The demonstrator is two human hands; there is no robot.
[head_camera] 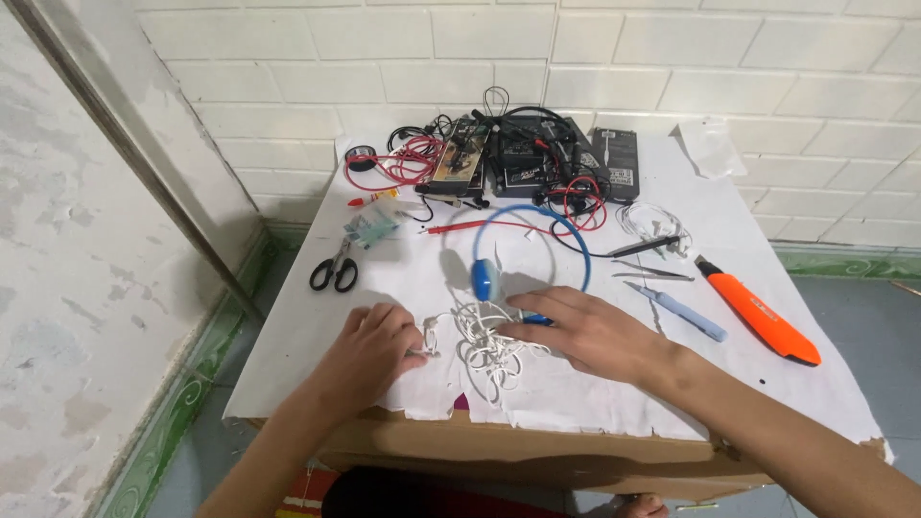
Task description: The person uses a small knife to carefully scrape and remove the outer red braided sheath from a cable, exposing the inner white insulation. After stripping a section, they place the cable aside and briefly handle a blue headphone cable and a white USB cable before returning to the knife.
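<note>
Down on the paper-covered counter [729,192], left hand [369,350] pinching, right hand [590,331] open flat on the tangled white thin earphone cord [484,350], blue plastic headband headset [486,278] just beyond.

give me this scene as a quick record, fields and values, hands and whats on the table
surface: table covered with white paper, against a white brick wall
left hand: fingers on the tangled white cable
right hand: resting on the same cable, beside the blue headphones
left of hands: black-handled scissors
right of hands: orange tool, light blue pen-like tool, tweezers
far edge: red wires, black electronic parts
</note>
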